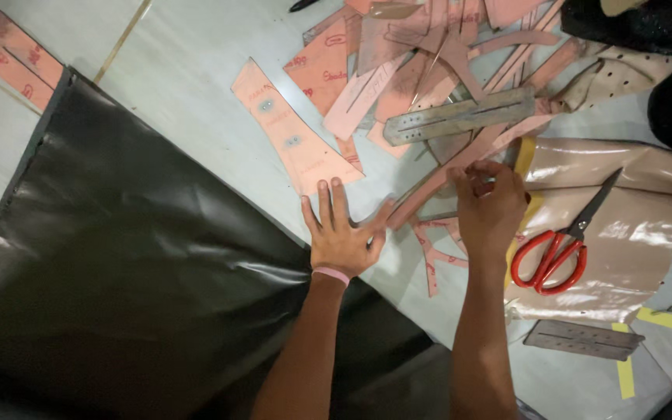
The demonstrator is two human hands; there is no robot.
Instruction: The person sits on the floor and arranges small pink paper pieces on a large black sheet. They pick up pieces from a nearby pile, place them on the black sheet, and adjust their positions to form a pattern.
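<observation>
2 hands work over a pale grey-white table [188,70], seen from above. A large sheet of black leather [118,257] covers the near left part of the table and hangs over its near edge; the sheet is smooth with some soft folds near the wrist. At the far edge, in the middle, lies a heap of pink card patterns [421,54] in many shapes, and 1 long pink pattern piece [293,132] lies alone just left of the heap. A grey metal bar with holes [460,115] rests across the heap. On the right side of the table a glossy beige leather piece [624,225] is spread, and red-handled scissors [555,253] lie on it, shut, the blades pointing to the far right corner. A second grey perforated strip [581,339] lies near the right near corner, beside yellow tape marks [624,373]. The left hand [340,237] is flat and released, fingers spread, the palm pressing at the edge of the black leather; it holds nothing. The right hand [491,206] is curled, its fingertips pinching the end of a thin curved pink strip [429,187], which runs from the heap down toward the left thumb, between the 2 hands.
</observation>
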